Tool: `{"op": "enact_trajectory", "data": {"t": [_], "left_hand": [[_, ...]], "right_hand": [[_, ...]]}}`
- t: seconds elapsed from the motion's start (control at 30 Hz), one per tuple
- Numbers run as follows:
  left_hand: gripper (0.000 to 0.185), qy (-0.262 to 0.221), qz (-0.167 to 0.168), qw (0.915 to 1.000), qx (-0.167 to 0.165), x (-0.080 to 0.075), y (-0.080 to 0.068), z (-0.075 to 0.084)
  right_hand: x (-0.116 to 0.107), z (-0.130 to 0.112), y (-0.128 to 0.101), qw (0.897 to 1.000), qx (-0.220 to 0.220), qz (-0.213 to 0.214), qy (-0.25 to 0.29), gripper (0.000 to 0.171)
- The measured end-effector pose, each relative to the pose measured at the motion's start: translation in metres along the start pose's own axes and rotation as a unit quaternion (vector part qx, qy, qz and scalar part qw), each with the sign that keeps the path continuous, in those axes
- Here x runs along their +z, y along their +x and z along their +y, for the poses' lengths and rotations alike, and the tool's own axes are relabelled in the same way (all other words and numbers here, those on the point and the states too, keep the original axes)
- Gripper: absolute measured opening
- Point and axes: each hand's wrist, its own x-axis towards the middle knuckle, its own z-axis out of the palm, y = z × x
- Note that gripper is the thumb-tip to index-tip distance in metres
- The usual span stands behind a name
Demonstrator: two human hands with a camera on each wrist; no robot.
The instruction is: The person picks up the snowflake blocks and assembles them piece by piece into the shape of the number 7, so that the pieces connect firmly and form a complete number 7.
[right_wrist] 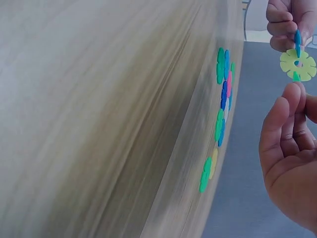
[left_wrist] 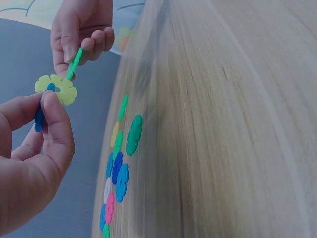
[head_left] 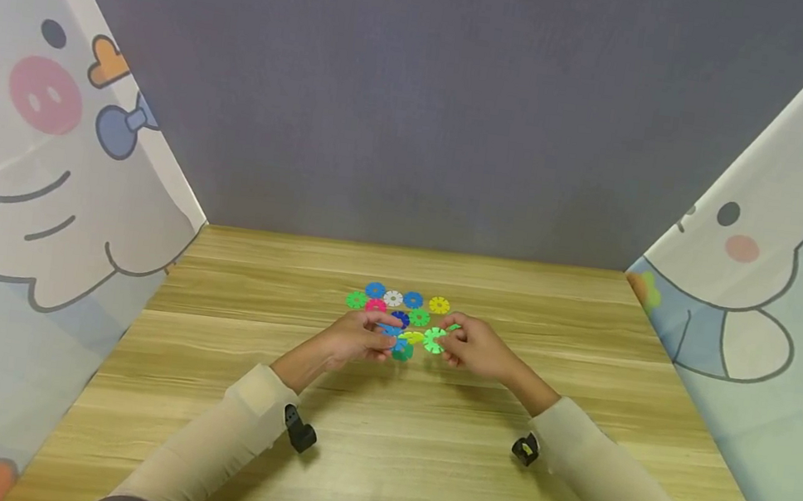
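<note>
Above the wooden table (head_left: 375,465) both hands meet around a small assembly of plastic snowflake discs. My left hand (head_left: 385,334) pinches a blue disc (left_wrist: 38,119) that is slotted into a yellow disc (left_wrist: 55,89). My right hand (head_left: 446,340) pinches a light green disc (head_left: 434,339) slotted into the yellow disc's other side. In the right wrist view the yellow disc (right_wrist: 297,64) stands between the blue disc (right_wrist: 297,42) above and my right hand (right_wrist: 290,94) below. A teal disc (head_left: 402,351) lies on the table just under the hands.
Several loose discs lie flat behind the hands, among them blue (head_left: 375,290), white (head_left: 393,298), yellow (head_left: 439,305), pink (head_left: 375,306) and green (head_left: 356,300). Cartoon-printed screens (head_left: 36,222) flank the table and a grey wall (head_left: 420,102) closes the back.
</note>
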Motion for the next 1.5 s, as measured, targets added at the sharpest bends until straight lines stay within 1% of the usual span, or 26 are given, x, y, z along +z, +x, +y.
{"op": "enact_trajectory", "data": {"t": [0.17, 0.53, 0.7, 0.9, 1.07, 1.17, 1.4, 1.5], "left_hand": [[0.047, 0.002, 0.001, 1.0000, 0.000, -0.0001, 0.0001, -0.0001], [0.048, 0.026, -0.015, 0.9995, -0.005, 0.0006, -0.0003, 0.0005], [0.049, 0.039, -0.015, 0.9990, -0.013, 0.0006, 0.0006, 0.0015], [0.046, 0.032, 0.001, 0.9991, -0.027, 0.0023, 0.0031, 0.0027], [0.046, 0.021, 0.010, 0.9992, -0.033, 0.0044, 0.0057, 0.0020], [0.048, 0.014, 0.007, 0.9993, -0.035, 0.0054, 0.0066, 0.0015], [0.049, 0.022, -0.001, 0.9991, -0.036, 0.0070, 0.0067, 0.0012], [0.050, 0.008, 0.001, 0.9992, -0.039, 0.0068, 0.0074, -0.0002]], "right_hand": [[0.0004, 0.0001, -0.0003, 0.999, 0.018, -0.001, 0.029, 0.022], [0.0028, -0.0025, -0.0014, 0.997, 0.031, -0.027, 0.058, 0.022], [0.0037, -0.0035, -0.0024, 0.997, 0.022, -0.035, 0.066, 0.021], [0.0043, -0.0018, -0.0012, 0.996, 0.008, -0.038, 0.084, 0.022], [0.0038, -0.0019, -0.0015, 0.996, 0.006, -0.035, 0.085, 0.022], [0.0030, -0.0016, -0.0017, 0.996, 0.007, -0.037, 0.077, 0.021], [0.0022, -0.0047, -0.0016, 0.997, 0.000, -0.041, 0.058, 0.022], [0.0017, -0.0079, -0.0012, 0.998, 0.000, -0.040, 0.056, 0.023]]}}
